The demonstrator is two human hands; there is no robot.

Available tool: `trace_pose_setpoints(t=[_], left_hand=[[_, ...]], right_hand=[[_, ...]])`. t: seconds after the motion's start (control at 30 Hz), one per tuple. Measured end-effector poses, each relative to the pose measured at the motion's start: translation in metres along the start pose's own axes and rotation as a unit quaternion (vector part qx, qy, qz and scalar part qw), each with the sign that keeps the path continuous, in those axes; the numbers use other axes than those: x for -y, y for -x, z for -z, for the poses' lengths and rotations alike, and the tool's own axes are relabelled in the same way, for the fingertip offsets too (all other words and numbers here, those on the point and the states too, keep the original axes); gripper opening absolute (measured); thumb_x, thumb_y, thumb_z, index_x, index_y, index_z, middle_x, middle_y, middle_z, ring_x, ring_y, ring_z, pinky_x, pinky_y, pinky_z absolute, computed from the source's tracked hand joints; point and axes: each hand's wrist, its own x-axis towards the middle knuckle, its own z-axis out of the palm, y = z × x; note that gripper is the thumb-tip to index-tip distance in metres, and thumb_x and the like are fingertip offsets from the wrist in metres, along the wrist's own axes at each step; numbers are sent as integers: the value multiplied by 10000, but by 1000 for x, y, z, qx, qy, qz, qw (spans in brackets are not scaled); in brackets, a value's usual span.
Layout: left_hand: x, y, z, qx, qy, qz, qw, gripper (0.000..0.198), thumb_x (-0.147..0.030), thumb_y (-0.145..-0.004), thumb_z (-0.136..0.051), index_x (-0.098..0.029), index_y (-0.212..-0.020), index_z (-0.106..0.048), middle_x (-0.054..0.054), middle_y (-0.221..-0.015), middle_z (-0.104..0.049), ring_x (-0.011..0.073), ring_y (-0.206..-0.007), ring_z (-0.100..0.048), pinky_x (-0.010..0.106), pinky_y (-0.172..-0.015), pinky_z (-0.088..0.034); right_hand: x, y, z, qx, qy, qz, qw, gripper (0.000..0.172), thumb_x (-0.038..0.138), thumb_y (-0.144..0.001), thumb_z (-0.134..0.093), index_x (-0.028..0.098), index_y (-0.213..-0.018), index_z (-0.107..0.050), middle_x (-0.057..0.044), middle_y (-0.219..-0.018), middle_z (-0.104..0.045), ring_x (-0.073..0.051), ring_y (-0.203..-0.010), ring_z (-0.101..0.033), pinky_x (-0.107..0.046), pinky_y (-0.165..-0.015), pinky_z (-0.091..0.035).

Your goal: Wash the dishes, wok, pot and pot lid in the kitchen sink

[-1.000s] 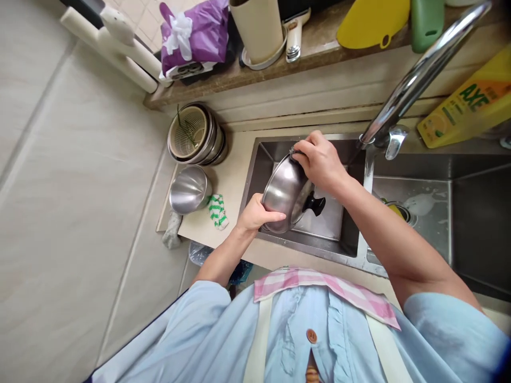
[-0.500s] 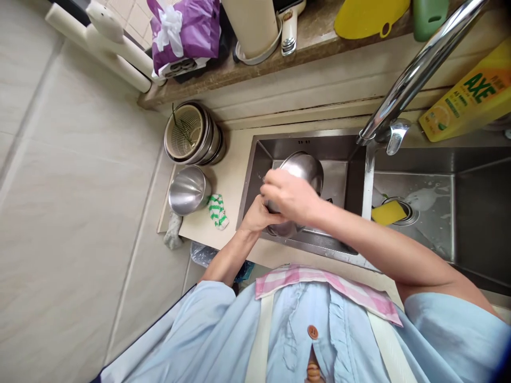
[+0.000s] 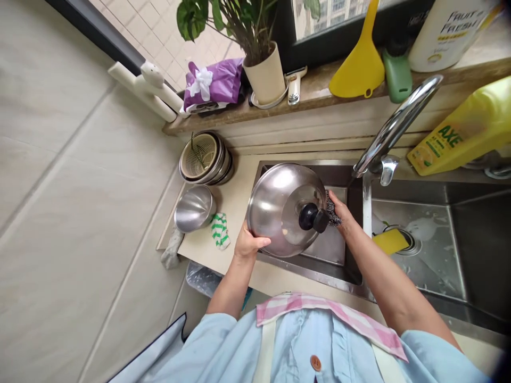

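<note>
A stainless steel pot lid point(image 3: 279, 210) with a black knob point(image 3: 313, 217) is tilted up over the left sink basin point(image 3: 331, 250). My left hand point(image 3: 249, 243) holds its lower rim, with the fingers curled around the edge. My right hand point(image 3: 341, 215) is at the far side of the lid, next to the knob, shut on a dark steel wool scourer point(image 3: 333, 210). The scourer presses against the lid. The lid hides most of the basin floor.
A chrome faucet point(image 3: 393, 127) arches over the divider. A yellow sponge point(image 3: 391, 242) lies in the right basin, with an AXE detergent bottle point(image 3: 459, 135) behind it. Stacked metal bowls point(image 3: 205, 158), an upturned steel bowl point(image 3: 195, 208) and a green-striped cloth point(image 3: 220, 231) stand on the counter to the left.
The lid has turned to show its knob and outer face. My right hand has moved from the lid's middle to its far side, with the scourer now visible. The view has shifted, showing more of the windowsill.
</note>
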Motion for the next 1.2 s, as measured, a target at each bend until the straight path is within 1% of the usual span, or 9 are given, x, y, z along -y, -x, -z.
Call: trace_pose_setpoints(t=[0.13, 0.33, 0.57, 0.67, 0.77, 0.87, 0.97, 1.07, 1.2], left_hand=[[1, -4, 5, 98, 33, 72, 992, 650, -542, -408, -969, -111, -845, -754, 147, -781, -773, 372, -899, -756, 451, -828, -614], [-19, -17, 9, 164, -19, 173, 971, 512, -388, -459, -973, -91, -825, -775, 141, -734, -767, 326, -726, -761, 402, -720, -624], [-37, -19, 1, 207, -32, 168, 963, 499, -332, -471, -966, -107, -883, -797, 159, -902, -788, 369, -883, -759, 428, -796, -617], [-41, -19, -4, 180, -24, 157, 971, 481, -325, -478, -960, -114, -878, -797, 151, -886, -789, 357, -827, -762, 442, -777, -621], [-38, -19, -10, 143, -2, 141, 980, 475, -350, -492, -950, -120, -879, -799, 139, -869, -790, 334, -764, -761, 446, -754, -624], [-29, -20, -9, 110, -26, 112, 987, 446, -323, -485, -952, -112, -846, -797, 121, -814, -785, 299, -743, -753, 400, -749, -616], [-20, -18, 0, 63, -77, 88, 991, 447, -304, -440, -966, -98, -793, -784, 105, -776, -772, 271, -733, -737, 360, -737, -601], [-19, -13, 9, 52, -107, 77, 990, 455, -320, -402, -976, -102, -747, -774, 97, -762, -755, 275, -749, -720, 361, -733, -592], [-28, -4, 7, 93, -147, 73, 982, 386, -303, -406, -972, -132, -679, -759, 59, -676, -707, 249, -682, -680, 328, -654, -571]], right_hand=[[23, -11, 11, -26, 54, 81, 995, 611, 721, -558, -806, 251, -892, -607, 5, -829, -663, -168, -716, -618, -281, -626, -521], [48, -8, 8, 46, 159, 89, 982, 573, 703, -578, -798, 240, -867, -626, 27, -762, -597, -132, -660, -515, -242, -608, -417], [76, -5, -11, 46, 220, 126, 966, 507, 680, -643, -743, 244, -864, -608, 5, -761, -561, -159, -701, -505, -266, -632, -399], [82, -10, -12, 52, 264, 143, 952, 459, 668, -726, -697, 235, -854, -611, -9, -767, -570, -173, -733, -526, -283, -668, -429], [86, -9, -16, 21, 368, 204, 907, 366, 593, -821, -649, 229, -841, -619, -34, -798, -603, -208, -799, -560, -341, -768, -473], [91, 4, -28, -19, 455, 324, 829, 248, 474, -887, -616, 229, -911, -649, -79, -943, -643, -259, -952, -589, -414, -910, -469], [97, 18, -44, 17, 494, 397, 773, 213, 417, -914, -596, 232, -977, -681, -97, -1045, -630, -266, -1021, -588, -430, -946, -468], [102, 23, -59, 34, 527, 403, 748, 229, 411, -945, -566, 229, -972, -703, -83, -958, -622, -249, -937, -591, -414, -882, -489], [106, 35, -85, 34, 560, 401, 724, 312, 442, -989, -511, 214, -923, -714, -76, -842, -602, -227, -817, -574, -369, -771, -483]])
